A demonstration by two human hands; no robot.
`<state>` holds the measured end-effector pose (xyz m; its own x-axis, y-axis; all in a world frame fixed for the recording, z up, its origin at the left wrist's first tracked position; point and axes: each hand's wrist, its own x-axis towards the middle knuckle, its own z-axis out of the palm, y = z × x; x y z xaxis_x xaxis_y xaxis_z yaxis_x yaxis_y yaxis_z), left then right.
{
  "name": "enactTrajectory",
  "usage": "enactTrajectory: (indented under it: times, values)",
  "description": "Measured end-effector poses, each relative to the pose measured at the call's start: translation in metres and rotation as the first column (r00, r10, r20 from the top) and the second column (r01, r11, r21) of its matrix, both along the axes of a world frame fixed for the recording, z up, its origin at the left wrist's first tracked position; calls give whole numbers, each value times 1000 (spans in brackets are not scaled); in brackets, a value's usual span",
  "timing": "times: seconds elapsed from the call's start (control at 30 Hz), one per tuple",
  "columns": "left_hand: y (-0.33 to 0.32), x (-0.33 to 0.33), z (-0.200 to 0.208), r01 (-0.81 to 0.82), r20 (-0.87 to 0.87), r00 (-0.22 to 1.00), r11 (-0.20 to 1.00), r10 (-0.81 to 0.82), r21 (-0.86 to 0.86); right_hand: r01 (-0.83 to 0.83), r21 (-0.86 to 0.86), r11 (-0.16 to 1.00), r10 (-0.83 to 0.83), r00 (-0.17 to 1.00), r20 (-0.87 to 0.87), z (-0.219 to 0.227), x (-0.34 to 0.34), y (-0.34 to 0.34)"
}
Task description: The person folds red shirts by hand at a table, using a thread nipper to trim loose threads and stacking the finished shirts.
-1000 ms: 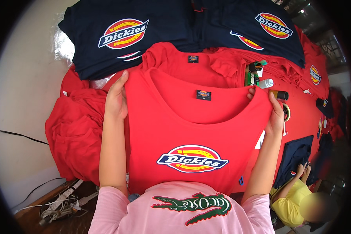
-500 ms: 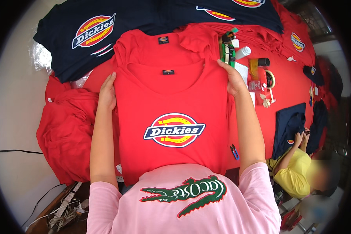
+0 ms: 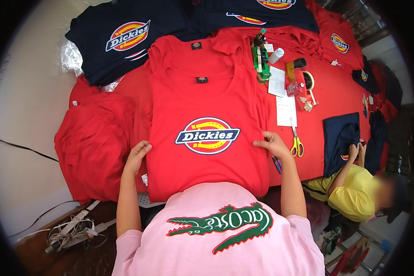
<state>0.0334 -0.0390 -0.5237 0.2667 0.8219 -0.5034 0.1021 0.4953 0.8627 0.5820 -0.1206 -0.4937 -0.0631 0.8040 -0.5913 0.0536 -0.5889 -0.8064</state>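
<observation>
The hands (image 3: 275,145), apart, touched the red shirt (image 3: 207,170), grip unclear to me. A pink top (image 3: 188,255) partly hid its near edge.

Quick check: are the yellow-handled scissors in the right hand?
No, the yellow-handled scissors lie on the red tabletop, while the right hand is at the side edge of the red shirt.

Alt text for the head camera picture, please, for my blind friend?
A printed red shirt lies spread out, the wearer's left hand and right hand at its side edges. Yellow-handled scissors lie to the right; farther right, a co-worker in yellow handles dark fabric.
</observation>
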Motion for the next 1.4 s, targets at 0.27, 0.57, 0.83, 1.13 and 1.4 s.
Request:
enactTrajectory:
  times: [0.27, 0.57, 0.83, 1.13, 1.4]
  values:
    - [17, -1, 48, 446, -166, 883, 895, -438, 7, -360, -91, 928, 370, 870, 325, 4, -8, 2]
    - [34, -43, 19, 402, -241, 889, 916, -390, 2, -172, 139, 975, 41, 759, 650, 10, 59, -18]
    - [-26, -23, 14, -13, -132, 991, 1000, 14, 14, 101, 184, 978, -154, 942, 299, -14, 29, -69]
    - [-33, -45, 99, 597, -786, 515, 801, -341, 44, -558, 86, 825, 131, 337, 932, 94, 58, -79]
    - [-19, -28, 351, 416, -134, 691, -239, 710, 877, -581, 814, -11, -889, 379, 258, 334, 38, -57]
